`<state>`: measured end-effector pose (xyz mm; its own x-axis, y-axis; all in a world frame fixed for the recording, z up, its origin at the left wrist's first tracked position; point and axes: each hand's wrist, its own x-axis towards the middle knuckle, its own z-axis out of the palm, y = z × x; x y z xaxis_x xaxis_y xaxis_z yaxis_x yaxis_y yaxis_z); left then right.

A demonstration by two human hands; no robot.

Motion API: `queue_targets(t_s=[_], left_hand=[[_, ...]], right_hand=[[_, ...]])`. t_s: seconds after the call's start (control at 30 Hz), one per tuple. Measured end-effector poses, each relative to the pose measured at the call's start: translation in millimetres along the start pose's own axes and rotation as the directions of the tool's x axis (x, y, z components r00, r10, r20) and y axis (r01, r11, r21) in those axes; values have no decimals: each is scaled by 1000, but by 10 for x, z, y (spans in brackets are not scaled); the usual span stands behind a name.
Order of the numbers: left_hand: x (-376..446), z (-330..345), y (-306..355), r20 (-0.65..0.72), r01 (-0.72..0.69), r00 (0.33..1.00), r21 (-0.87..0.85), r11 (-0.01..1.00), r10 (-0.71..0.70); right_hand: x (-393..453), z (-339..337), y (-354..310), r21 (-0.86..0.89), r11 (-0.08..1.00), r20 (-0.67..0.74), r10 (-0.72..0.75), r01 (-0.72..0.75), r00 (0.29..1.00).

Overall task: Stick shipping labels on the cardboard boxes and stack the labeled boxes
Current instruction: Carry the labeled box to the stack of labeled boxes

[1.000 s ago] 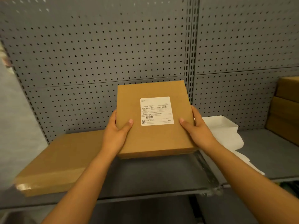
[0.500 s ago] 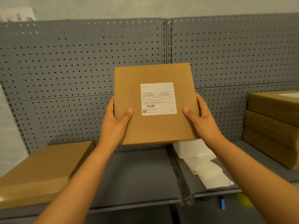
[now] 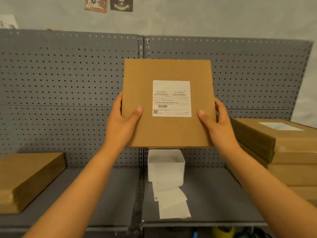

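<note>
Fingers of both hands (image 3: 123,124) (image 3: 217,124) grasp flat square cardboard box (image 3: 168,133) bearing white label (image 3: 171,98).

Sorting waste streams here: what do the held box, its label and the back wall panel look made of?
Held box: matte brown cardboard, by its dull fibrous face. Label: white printed paper, probably adhesive, lying flat. Back wall panel: grey pegboard, likely painted metal, evenly punched with holes.

A grey metal shelf (image 3: 214,194) carries a flat cardboard box (image 3: 25,177) at nine o'clock, a white bin (image 3: 166,166) at its centre with a strip of white labels (image 3: 171,203) trailing toward six o'clock, and a stack of cardboard boxes (image 3: 283,152) at three o'clock.
</note>
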<state>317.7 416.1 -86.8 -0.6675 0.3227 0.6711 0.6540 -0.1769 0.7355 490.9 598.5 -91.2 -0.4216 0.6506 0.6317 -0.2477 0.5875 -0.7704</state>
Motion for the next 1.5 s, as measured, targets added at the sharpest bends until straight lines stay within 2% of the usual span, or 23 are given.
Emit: queue_targets(t_s=[0.2, 0.4, 0.6, 0.77, 0.9, 1.07, 1.23, 1.5], left_hand=[[135, 470, 394, 12, -60, 998, -41, 997, 60], [251, 1017, 719, 29, -32, 999, -104, 994, 35], [185, 1618, 947, 101, -20, 994, -150, 989, 36], [59, 2276, 1114, 107, 5, 994, -176, 984, 14], [-79, 2795, 1279, 164, 113, 983, -193, 975, -82], [-300, 3337, 1442, 105, 231, 972, -229, 945, -212], [-466, 3673, 1539, 112, 286, 957, -221, 932, -267], [-558, 3990, 1573, 103, 290, 955, -151, 945, -277]], right_hand=[[216, -504, -152, -13, 999, -84, -39, 38, 996], [481, -1081, -200, -60, 996, -165, -68, 59, 984], [704, -1767, 7, -118, 993, -108, -24, 11, 994], [882, -2478, 200, -106, 993, -31, 42, -45, 999], [1020, -3028, 286, -144, 986, 30, 91, -86, 995], [1110, -3560, 456, -112, 989, 5, 99, -98, 995], [1141, -3882, 618, -114, 984, 1, 137, -136, 991], [1192, -4075, 864, -83, 978, 37, 194, -190, 980]])
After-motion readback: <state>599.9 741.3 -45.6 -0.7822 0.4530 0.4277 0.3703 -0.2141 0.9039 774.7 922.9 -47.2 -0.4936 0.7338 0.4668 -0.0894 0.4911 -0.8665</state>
